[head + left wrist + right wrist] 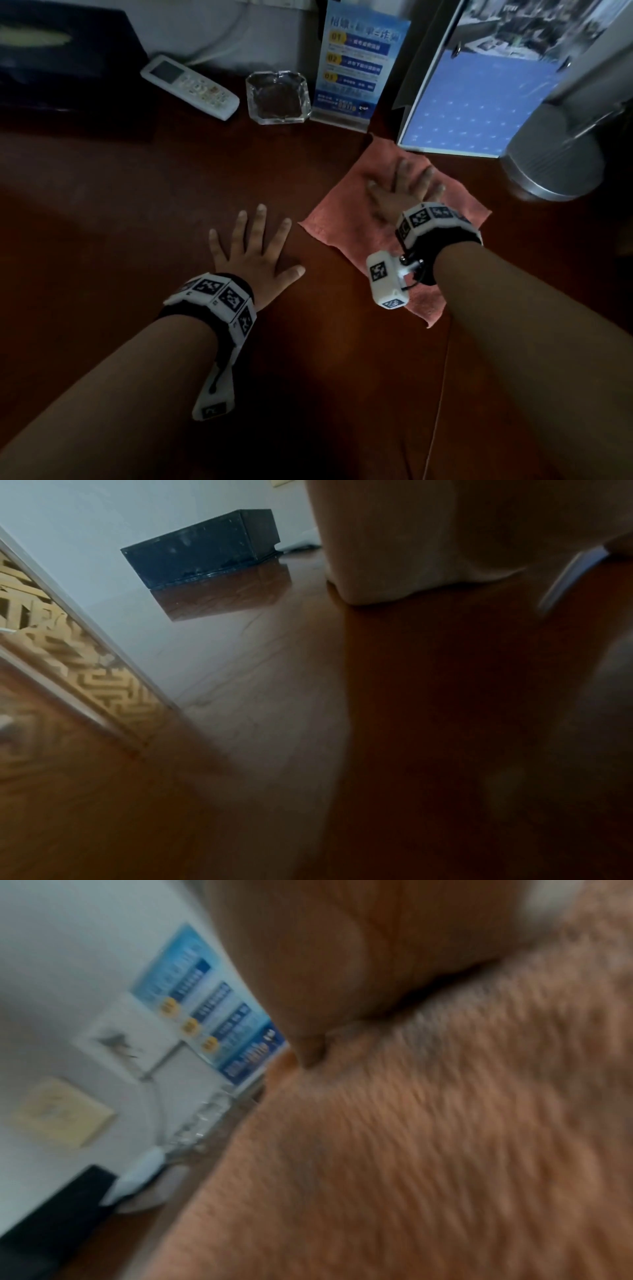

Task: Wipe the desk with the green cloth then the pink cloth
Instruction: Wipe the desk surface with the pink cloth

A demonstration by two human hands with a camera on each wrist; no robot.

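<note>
The pink cloth (346, 219) lies spread flat on the dark wooden desk (120, 205), right of centre. My right hand (402, 192) presses flat on it with straight, spread fingers. In the right wrist view the pink cloth (428, 1137) fills the picture, blurred, under my palm. My left hand (255, 240) rests flat on the bare desk just left of the cloth, fingers spread, holding nothing. The left wrist view shows the desk (274, 723) close up and part of that hand (428, 547). No green cloth shows in any view.
Along the back stand a dark tissue box (65, 65), a white remote (190, 87), a glass ashtray (278, 97), a blue leaflet stand (356, 61) and a blue-covered folder (479, 102). A metal base (555, 161) stands at the right.
</note>
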